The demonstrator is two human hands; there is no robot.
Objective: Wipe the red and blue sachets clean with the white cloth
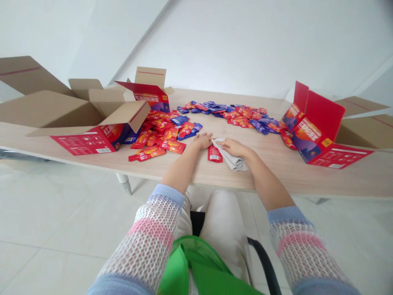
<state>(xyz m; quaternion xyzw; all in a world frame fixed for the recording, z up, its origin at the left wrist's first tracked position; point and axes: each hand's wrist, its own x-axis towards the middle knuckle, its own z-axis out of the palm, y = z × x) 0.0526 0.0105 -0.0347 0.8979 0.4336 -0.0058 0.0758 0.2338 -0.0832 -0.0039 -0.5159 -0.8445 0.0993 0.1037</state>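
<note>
My left hand (202, 140) lies on the wooden table (270, 172), fingers curled near the edge of a folded white cloth (235, 162). On top of that cloth rests my right hand (233, 146), pressing it down. A red sachet (214, 154) lies between my two hands, partly under the cloth. Just left of my left hand sits a heap of red and blue sachets (166, 131). More sachets (236, 112) spread in an arc across the far side of the table.
An open red carton (319, 131) stands at the right, with brown cardboard boxes (365, 123) behind it. At the left are open brown and red boxes (101, 119). A green bag (196, 270) lies on my lap. White tiled floor below.
</note>
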